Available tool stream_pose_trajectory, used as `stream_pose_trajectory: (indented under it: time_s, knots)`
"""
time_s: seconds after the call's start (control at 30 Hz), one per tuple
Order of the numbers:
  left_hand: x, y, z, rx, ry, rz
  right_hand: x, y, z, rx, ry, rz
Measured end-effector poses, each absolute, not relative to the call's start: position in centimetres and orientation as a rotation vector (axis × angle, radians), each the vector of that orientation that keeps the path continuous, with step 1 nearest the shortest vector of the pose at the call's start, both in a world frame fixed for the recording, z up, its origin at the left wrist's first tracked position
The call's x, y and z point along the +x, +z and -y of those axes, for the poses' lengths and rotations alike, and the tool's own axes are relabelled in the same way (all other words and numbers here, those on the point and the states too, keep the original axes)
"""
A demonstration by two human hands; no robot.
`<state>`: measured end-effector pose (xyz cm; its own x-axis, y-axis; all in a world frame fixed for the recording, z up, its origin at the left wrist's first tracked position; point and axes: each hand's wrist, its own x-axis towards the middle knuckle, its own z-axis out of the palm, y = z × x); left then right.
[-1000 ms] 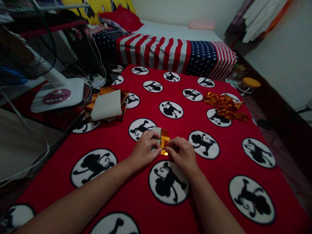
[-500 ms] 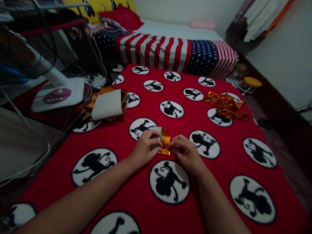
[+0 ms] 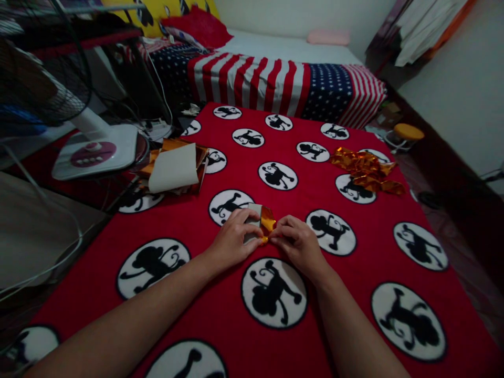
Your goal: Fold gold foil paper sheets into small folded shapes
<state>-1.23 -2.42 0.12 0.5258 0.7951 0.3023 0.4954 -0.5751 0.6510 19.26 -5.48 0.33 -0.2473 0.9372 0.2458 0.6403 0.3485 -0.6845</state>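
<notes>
The gold paper is lying on the red cloth between the hands, its near flap now bunching up where it was spreading flat half a second ago, so the folding is apparently advancing. The left hand is pinching its grey side and the right hand its near corner, while a paper stack and shiny foil pieces are resting farther off.
</notes>
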Motion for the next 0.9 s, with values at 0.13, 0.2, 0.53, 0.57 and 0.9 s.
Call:
stream_pose_trajectory:
  time_s: [0.13,0.2,0.53,0.57,0.9]
  knots:
    - [-1.3,0.1,2.3,2.274,0.804,-1.034,19.0,0.5,5.2,-1.41,0.595,1.994]
    - [-1.3,0.0,2.2,2.274,0.803,-1.031,18.9,0.6,5.1,-1.421,0.6,1.993]
    - [-1.2,0.1,2.4,2.283,0.798,-1.045,19.4,0.8,4.6,-1.39,0.664,2.046]
    - [-1.2,0.2,2.5,2.286,0.802,-1.045,19.5,0.7,4.6,-1.377,0.675,2.055]
    - [-1.9,1.4,3.4,2.52,0.806,-0.935,18.3,1.9,7.1,-1.314,0.326,2.147]
